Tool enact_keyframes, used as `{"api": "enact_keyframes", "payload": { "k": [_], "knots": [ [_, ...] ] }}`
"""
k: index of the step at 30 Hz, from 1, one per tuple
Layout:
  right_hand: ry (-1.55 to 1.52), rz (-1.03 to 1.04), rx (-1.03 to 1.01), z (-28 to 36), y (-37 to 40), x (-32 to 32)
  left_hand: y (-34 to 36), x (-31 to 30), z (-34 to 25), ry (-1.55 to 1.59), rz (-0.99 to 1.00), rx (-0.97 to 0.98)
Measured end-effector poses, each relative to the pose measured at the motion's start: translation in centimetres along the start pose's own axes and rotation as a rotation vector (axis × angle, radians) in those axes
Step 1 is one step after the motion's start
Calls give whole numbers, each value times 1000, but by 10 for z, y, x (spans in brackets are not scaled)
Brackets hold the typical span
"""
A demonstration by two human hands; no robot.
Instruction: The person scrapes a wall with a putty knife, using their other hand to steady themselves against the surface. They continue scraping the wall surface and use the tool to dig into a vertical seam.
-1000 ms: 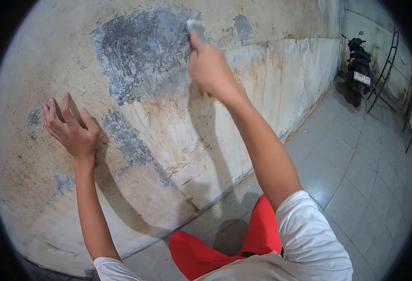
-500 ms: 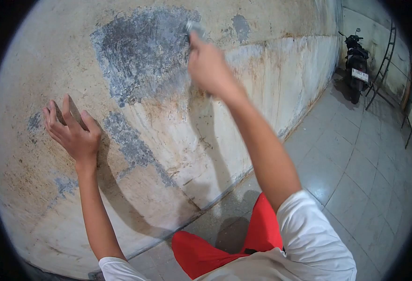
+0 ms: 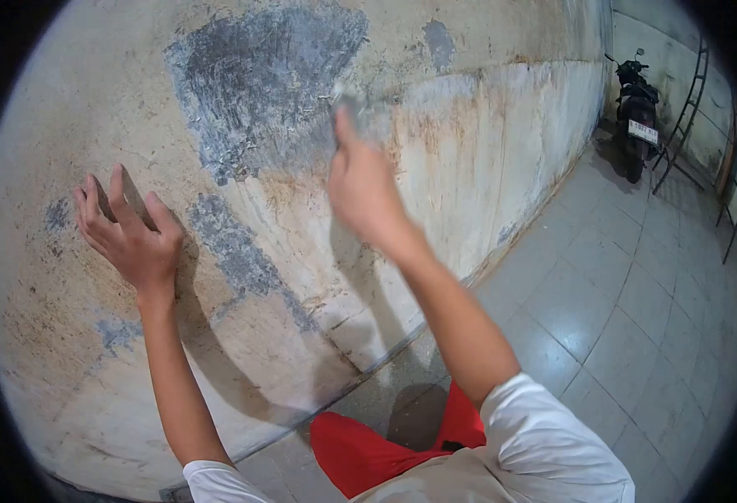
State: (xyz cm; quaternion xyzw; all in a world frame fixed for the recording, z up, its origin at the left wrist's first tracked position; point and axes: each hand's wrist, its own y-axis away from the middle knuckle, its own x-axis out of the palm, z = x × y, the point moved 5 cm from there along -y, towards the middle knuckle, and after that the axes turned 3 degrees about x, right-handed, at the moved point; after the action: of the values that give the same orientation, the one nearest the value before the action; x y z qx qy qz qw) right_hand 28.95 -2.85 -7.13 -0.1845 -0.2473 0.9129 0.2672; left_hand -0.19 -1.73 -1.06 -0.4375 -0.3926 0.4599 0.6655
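Observation:
My right hand (image 3: 367, 180) is closed around a scraper (image 3: 347, 107), its index finger stretched along the tool. The blade looks greyish and is smeared by motion; the handle is hidden in my fist. It is at the lower right edge of a large dark-grey bare patch (image 3: 259, 80) on the wall (image 3: 318, 243), where the paint has come off. With fingers spread, my left hand (image 3: 138, 235) rests against the wall, lower left of that patch. Between the hands a narrower grey patch (image 3: 230, 247) runs downward.
Stained, flaking paint covers the wall around the patches. A tiled floor (image 3: 603, 293) stretches to the right. At the far end stand a parked motorbike (image 3: 637, 113) and a dark metal ladder (image 3: 685, 126). My red-clothed legs (image 3: 356, 453) are close to the wall's foot.
My right hand has moved down with the scraper, from the upper right of the large patch to its lower right edge. My left hand stays almost where it was.

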Motion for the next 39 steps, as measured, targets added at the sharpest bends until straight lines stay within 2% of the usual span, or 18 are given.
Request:
{"api": "enact_keyframes", "payload": {
  "k": [3,6,10,12,15,19,21,22,24,25,28,29,31,32,34,39],
  "knots": [
    [133,33,-112,-9,12,4,2,-1,-1,-2,4,3],
    [84,-51,-172,-2,-31,-18,0,1,1,-5,-2,9],
    [82,-28,-82,5,-19,-19,-1,-1,-3,8,-17,11],
    [159,-32,-151,-1,2,-1,-1,-1,-2,1,-16,15],
    [68,-28,-120,-4,-27,-19,0,0,0,-3,-14,22],
    [121,-68,-108,0,-47,-32,0,0,-1,-23,-4,22],
    [141,-181,-254,-3,-35,-24,1,0,-1,-26,2,16],
    [139,-186,-257,-7,-40,-26,0,1,-1,-29,5,13],
    [189,-67,-159,0,-49,-38,-1,1,-2,-26,-1,17],
    [154,-144,-209,2,-66,-45,-2,1,-1,-26,-4,18],
    [95,-130,-162,7,-63,-46,1,1,0,-30,-4,19],
    [92,-129,-158,2,-52,-41,1,1,-1,-30,0,23],
    [35,29,-81,-14,-15,-18,0,0,-2,-30,-10,24],
    [34,26,-78,-16,2,-12,0,0,-3,-27,-9,28],
    [174,111,-106,-16,23,1,0,0,-2,-27,1,17],
    [41,17,-72,-7,-40,-34,-1,2,0,-35,12,29]
  ]
}}
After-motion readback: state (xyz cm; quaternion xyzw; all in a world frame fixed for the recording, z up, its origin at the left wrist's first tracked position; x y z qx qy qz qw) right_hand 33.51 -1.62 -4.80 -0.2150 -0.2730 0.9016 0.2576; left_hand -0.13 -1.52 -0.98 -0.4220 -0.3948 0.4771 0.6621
